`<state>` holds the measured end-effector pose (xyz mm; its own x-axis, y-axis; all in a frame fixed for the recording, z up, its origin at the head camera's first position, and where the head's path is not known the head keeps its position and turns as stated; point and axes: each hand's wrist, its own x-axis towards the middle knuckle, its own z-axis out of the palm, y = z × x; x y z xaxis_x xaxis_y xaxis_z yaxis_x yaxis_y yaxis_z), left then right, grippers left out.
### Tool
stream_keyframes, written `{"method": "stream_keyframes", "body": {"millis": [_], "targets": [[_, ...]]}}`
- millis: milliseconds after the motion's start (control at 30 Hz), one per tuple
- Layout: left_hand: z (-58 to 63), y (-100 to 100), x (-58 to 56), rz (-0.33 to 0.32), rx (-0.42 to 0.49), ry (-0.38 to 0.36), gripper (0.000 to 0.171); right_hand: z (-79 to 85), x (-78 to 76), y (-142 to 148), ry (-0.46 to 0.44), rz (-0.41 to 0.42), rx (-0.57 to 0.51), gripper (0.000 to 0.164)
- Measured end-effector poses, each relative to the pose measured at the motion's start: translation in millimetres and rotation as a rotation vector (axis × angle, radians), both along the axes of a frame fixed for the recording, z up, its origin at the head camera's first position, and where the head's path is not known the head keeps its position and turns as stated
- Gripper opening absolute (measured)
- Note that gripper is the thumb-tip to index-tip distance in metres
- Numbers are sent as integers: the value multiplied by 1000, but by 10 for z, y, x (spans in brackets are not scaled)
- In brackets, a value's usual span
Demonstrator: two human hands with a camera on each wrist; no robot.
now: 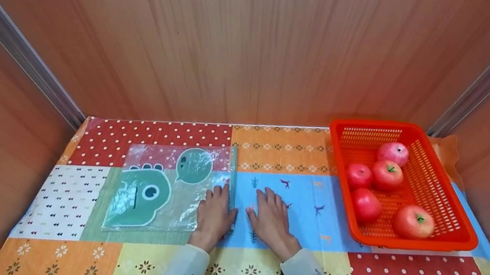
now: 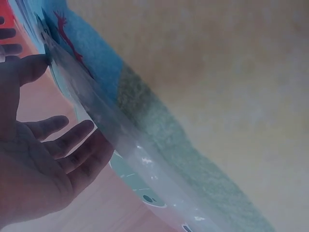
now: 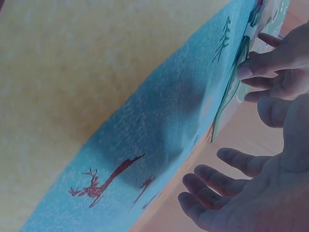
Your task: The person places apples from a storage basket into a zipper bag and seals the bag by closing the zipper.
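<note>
A clear plastic zip bag printed with a green dinosaur lies flat on the cloth, its green zip edge facing right. My left hand lies over the bag's right side, fingers extended away from me and thumb by the zip edge. In the left wrist view its fingers are loosely spread at the bag's film. Just right of the bag, my right hand is over the blue patch of cloth, fingers extended. The right wrist view shows nothing in this hand.
A red plastic basket stands at the right with several red apples in it. The patchwork tablecloth covers the table. Wood-grain panels rise at the back and both sides.
</note>
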<state>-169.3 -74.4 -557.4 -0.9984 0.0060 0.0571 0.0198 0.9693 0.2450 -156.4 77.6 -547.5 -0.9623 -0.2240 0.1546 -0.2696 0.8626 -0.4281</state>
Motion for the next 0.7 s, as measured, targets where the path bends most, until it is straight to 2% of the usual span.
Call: {"method": "stream_keyframes", "body": {"millis": [200,433,700], "targets": [[21,-1,27,-4,16,15,61,-17,4,-27,-27,-8,8,57],[62,9,49,2,100,57,51,-19,3,-55,-56,-29,-18,56],[85,18,77,3,235,110,42,-37,-13,-73,34,-20,-103,45]]}}
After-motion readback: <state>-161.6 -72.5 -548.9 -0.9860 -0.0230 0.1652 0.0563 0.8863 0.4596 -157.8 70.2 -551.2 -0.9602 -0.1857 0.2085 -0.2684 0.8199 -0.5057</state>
